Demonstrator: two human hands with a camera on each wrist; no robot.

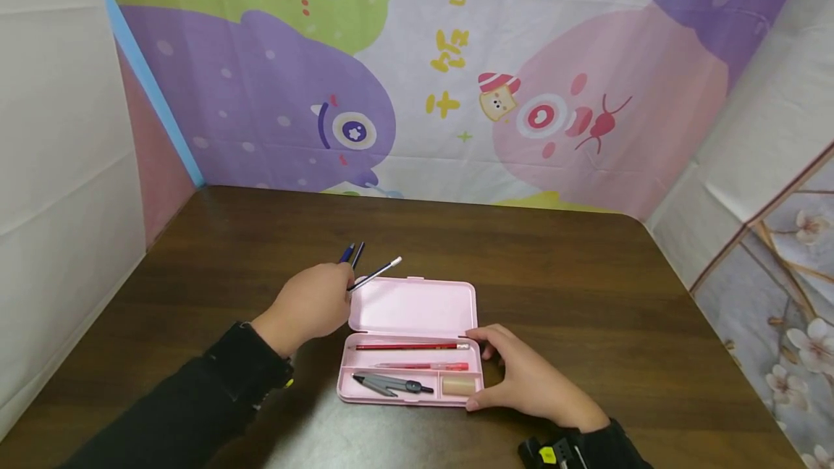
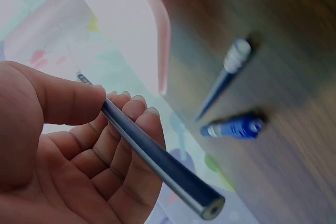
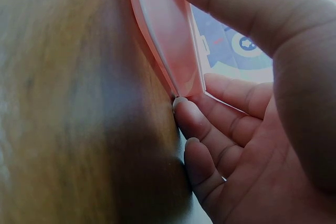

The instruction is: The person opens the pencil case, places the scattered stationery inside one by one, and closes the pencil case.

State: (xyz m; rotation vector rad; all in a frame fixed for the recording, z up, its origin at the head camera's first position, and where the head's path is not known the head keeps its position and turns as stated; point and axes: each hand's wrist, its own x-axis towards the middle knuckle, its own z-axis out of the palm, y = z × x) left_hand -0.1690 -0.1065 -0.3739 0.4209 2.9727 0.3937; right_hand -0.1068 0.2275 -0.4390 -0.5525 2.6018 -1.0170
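My left hand (image 1: 313, 306) pinches a dark blue pencil (image 2: 157, 153) between thumb and fingers, just left of the raised lid of a pink pencil case. Beyond it on the table lie a blue pen (image 2: 236, 127) and a dark pencil with a white end (image 2: 223, 80). The open pencil case (image 1: 409, 400) holds a red pencil (image 1: 410, 347), a red pen (image 1: 430, 366), a grey compass (image 1: 394, 384) and a tan eraser (image 1: 458, 385). My right hand (image 1: 531, 382) grips the case's right end, thumb at the near corner and fingers at the far one.
The brown wooden table (image 1: 567, 273) ends at a cartoon-print curtain (image 1: 443, 150) at the back. White cloth (image 1: 59, 165) hangs on the left, and a flower-print cloth (image 1: 782, 310) stands to the right.
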